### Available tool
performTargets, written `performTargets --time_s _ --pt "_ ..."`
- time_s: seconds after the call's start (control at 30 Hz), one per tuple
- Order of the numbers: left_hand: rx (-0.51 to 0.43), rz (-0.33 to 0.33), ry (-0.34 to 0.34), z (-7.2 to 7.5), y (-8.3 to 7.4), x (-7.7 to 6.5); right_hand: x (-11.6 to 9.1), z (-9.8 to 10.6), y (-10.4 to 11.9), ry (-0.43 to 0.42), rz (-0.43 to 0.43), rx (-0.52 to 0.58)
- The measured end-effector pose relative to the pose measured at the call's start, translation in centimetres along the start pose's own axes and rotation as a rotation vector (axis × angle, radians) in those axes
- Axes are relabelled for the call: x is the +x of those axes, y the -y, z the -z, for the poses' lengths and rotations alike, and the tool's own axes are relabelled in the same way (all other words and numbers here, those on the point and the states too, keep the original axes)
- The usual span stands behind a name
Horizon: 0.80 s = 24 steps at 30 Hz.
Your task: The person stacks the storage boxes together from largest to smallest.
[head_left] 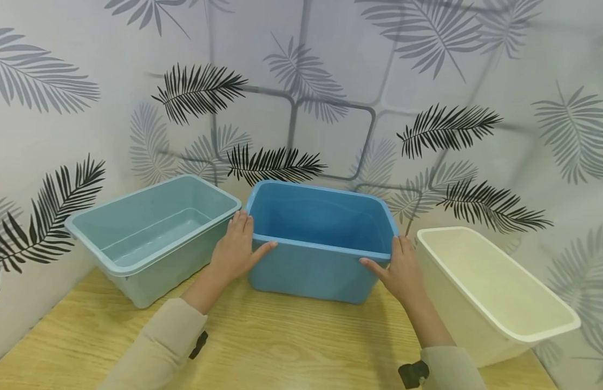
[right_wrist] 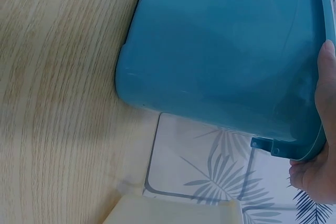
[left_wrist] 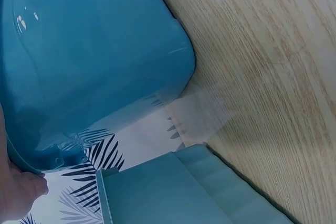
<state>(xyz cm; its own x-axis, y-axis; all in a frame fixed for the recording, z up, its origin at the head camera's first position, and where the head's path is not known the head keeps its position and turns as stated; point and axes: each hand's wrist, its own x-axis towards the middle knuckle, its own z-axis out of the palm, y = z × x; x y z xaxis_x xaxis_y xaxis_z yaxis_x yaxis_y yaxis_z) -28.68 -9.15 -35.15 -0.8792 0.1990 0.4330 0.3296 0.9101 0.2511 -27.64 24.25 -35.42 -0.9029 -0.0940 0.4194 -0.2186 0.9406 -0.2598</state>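
Note:
A blue plastic bin (head_left: pixel 311 273) stands upright on the wooden table, its mouth facing up, and I see nothing inside. At its left front corner my left hand (head_left: pixel 233 252) grips the rim, thumb along the front and fingers round the side. My right hand (head_left: pixel 402 271) holds the opposite front corner the same way. In the right wrist view the thumb of the right hand (right_wrist: pixel 325 114) lies on the rim, with the fingers curled beneath it. Only part of the left hand (left_wrist: pixel 21 190) shows in the left wrist view, by the rim.
Left of the blue bin stands a pale green bin (head_left: pixel 170 271), close to my left hand. A cream bin (head_left: pixel 457 303) sits at the right, set at an angle. Behind is a leaf-patterned wall (head_left: pixel 331 65). The wooden table (head_left: pixel 287 346) extends in front.

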Motion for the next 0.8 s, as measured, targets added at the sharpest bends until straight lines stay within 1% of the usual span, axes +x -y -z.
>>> performTargets --time_s 0.43,0.8 --pt "0.004 -0.022 -0.037 -0.42 0.17 -0.49 -0.51 0.19 0.30 -0.001 -0.012 -0.018" --pt "0.007 -0.024 -0.051 -0.32 0.10 -0.89 -0.88 0.23 0.37 -0.036 0.009 -0.015"
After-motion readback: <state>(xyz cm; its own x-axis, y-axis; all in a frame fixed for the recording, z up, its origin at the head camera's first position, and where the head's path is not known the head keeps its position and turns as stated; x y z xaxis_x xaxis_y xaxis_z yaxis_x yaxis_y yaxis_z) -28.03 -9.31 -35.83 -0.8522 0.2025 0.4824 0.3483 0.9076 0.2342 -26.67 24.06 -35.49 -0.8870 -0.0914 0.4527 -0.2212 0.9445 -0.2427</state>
